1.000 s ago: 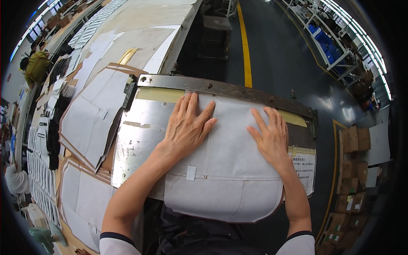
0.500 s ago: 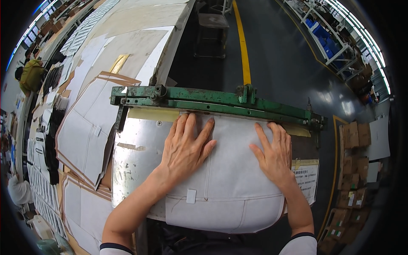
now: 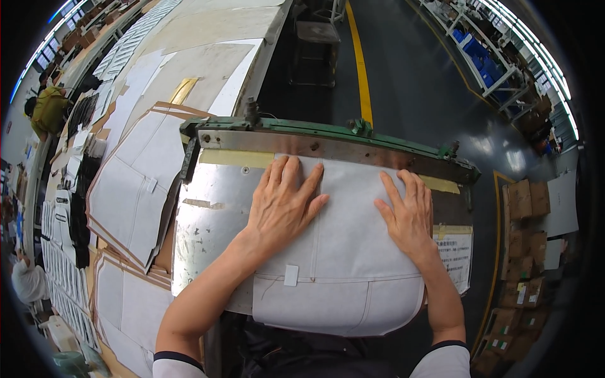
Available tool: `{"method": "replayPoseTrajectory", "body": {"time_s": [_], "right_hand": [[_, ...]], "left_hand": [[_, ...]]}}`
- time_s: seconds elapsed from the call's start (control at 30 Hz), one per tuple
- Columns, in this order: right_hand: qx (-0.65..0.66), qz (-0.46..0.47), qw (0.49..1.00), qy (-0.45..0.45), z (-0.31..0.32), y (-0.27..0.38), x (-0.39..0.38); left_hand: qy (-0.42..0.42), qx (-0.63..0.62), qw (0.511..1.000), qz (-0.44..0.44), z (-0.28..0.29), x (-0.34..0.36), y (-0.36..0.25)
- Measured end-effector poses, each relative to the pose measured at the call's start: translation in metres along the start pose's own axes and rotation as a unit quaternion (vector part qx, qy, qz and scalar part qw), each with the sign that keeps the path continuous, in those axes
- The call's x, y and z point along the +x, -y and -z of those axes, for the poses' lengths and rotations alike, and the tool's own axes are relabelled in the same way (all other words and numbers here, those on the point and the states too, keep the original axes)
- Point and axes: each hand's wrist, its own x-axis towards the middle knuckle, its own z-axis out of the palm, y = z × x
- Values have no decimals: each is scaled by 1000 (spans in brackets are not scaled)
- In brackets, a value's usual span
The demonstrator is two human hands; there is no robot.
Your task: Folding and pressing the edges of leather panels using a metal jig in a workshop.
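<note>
A white sewn fabric panel (image 3: 350, 242) with stitched seams and a small white tag (image 3: 291, 275) lies on a metal work plate (image 3: 205, 246). My left hand (image 3: 283, 200) rests palm down on it, fingers spread toward the far edge. On the panel's right part, my right hand (image 3: 406, 211) lies with fingers apart. Both sets of fingertips are close to a long green metal bar machine (image 3: 334, 131) crossing the far side of the plate. A bare metal strip (image 3: 277, 140) shows along the bar's near face. The panel's near end hangs over the plate's front edge.
Left of the plate, more white panels with brown edges (image 3: 129, 195) lie stacked on a long table (image 3: 201, 19). A stool (image 3: 315, 47) stands beyond the bar. Cardboard boxes (image 3: 520, 242) are piled at right, near shelves with blue bins (image 3: 482, 60). A co-worker (image 3: 49, 113) is far left.
The green bar has tilted back, and its near face now shows the bare metal strip. The view has shifted slightly. Both hands stay flat on the fabric panel.
</note>
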Motion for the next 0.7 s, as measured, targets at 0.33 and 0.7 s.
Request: {"method": "replayPoseTrajectory", "body": {"time_s": [0.33, 0.7], "right_hand": [[7, 1, 1000, -14, -2, -2, -3], [38, 17, 999, -10, 6, 3, -19]], "left_hand": [[-28, -11, 999, 12, 1, -3, -3], [-27, -23, 999, 22, 2, -20, -9]]}}
